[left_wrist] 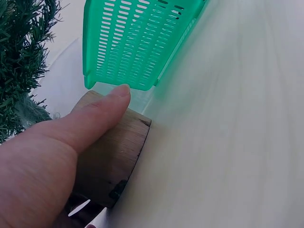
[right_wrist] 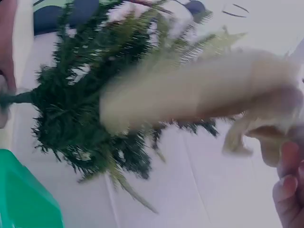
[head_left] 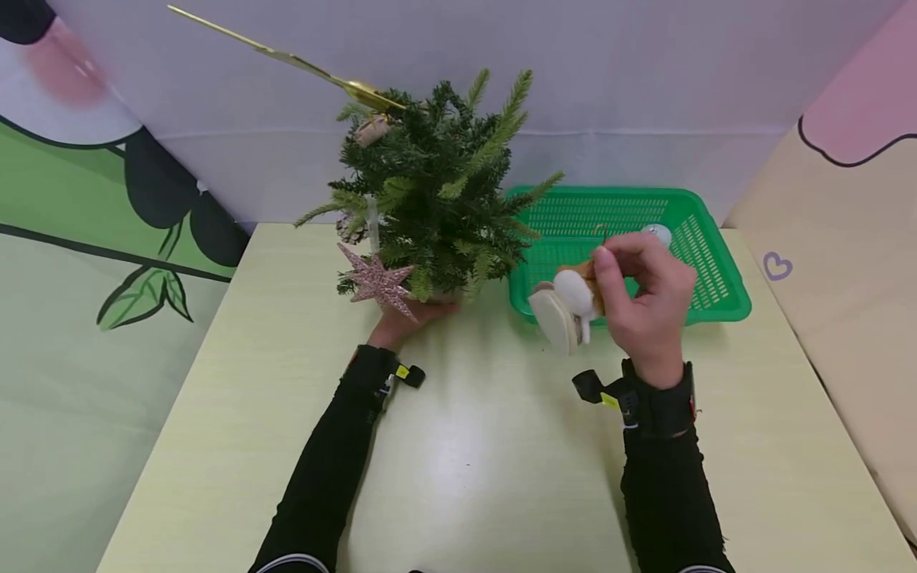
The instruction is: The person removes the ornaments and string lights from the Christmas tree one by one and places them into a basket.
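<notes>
A small artificial Christmas tree (head_left: 447, 183) stands at the back of the table. My left hand (head_left: 411, 320) grips its round wooden base (left_wrist: 111, 156), the thumb laid across the wood. Between thumb and fingers, my right hand (head_left: 648, 298) pinches the top of a soft hanging ornament (head_left: 573, 293) with white, beige and brown parts. A thin hook pokes up above those fingers. The ornament hangs just right of the tree and looks blurred in the right wrist view. On the tree are a pink glitter star (head_left: 377, 280), a pine cone (head_left: 351, 228) and a gold topper (head_left: 368, 95) leaning left.
Behind the right hand sits a green plastic basket (head_left: 727, 270) with slotted sides. A whitish ball (head_left: 657, 234) shows in it, partly hidden by the hand. A pale cloth (head_left: 630, 95) hangs behind the table, with printed panels on both sides.
</notes>
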Tool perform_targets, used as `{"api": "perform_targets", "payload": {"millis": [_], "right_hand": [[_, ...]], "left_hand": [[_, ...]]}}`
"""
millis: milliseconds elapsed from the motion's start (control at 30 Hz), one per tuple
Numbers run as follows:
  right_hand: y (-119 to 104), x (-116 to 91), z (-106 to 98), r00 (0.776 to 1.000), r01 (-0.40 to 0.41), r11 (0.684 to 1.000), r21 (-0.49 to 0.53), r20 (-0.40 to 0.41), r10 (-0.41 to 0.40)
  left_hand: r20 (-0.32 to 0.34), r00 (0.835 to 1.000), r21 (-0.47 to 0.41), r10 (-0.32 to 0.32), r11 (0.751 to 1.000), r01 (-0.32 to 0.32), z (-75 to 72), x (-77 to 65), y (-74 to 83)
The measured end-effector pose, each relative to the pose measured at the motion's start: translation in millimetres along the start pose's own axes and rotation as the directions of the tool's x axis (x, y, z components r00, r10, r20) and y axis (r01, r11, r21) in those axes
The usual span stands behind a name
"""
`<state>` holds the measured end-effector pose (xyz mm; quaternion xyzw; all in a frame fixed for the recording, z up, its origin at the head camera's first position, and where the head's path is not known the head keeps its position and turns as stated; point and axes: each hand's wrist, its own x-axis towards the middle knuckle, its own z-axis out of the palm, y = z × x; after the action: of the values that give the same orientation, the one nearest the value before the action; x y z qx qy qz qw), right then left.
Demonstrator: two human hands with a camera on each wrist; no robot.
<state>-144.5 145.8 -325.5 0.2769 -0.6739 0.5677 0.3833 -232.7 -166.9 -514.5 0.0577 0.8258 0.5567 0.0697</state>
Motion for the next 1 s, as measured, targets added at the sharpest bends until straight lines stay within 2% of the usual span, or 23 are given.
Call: {"api": "perform_targets", "payload": {"millis": [100,167,233,333,400,467,567,700,833,933,1000], "right_hand": [[1.8,3.0,-10.2,0.999,-0.032,0.998,0.047,-0.029,0.034],[3.1,4.7,-16.5,0.997,-0.060,0.998,0.036,-0.038,0.062],[4.9,6.6,-22.7,0.995,-0.093,0.995,-0.021,-0.047,0.091],[9.4,8.7,-31.0,0.988,-0.149,0.967,-0.206,-0.079,0.135],[14.2,9.0,-35.7,0.981,-0.194,0.916,-0.352,-0.099,0.170],[20.4,8.7,-39.6,0.971,-0.240,0.842,-0.484,-0.121,0.208],[31.5,7.5,-43.2,0.950,-0.308,0.727,-0.613,-0.157,0.270],[46.2,6.3,-47.3,0.916,-0.389,0.613,-0.688,-0.221,0.333],[58.2,5.7,-52.2,0.882,-0.451,0.517,-0.728,-0.274,0.383],[67.7,4.8,-57.7,0.858,-0.482,0.458,-0.747,-0.297,0.420],[73.1,3.7,-63.1,0.847,-0.497,0.435,-0.751,-0.310,0.433]], "left_hand": [[0.017,1.000,-0.027,-0.004,1.000,0.005,-1.1,1.7,-1.1],[0.023,1.000,-0.031,-0.010,0.999,0.011,-1.6,2.2,-2.0],[0.026,1.000,-0.021,-0.010,1.000,0.010,-1.8,2.8,-2.7],[0.016,1.000,-0.008,-0.002,1.000,0.002,-1.5,3.3,-3.4],[0.010,1.000,0.001,0.004,1.000,-0.004,-1.4,2.8,-3.2],[0.013,1.000,-0.001,0.017,1.000,-0.017,-1.0,2.5,-4.2],[0.014,0.999,0.011,0.053,0.999,-0.053,-0.7,1.7,-5.2],[0.005,0.996,0.038,0.093,0.995,-0.093,-0.6,1.9,-5.7],[-0.012,0.995,0.059,0.098,0.993,-0.097,-1.2,2.9,-5.9],[-0.016,0.996,0.058,0.092,0.994,-0.091,-1.6,2.9,-5.0],[-0.018,0.997,0.050,0.078,0.996,-0.077,-1.6,2.5,-4.4]]}}
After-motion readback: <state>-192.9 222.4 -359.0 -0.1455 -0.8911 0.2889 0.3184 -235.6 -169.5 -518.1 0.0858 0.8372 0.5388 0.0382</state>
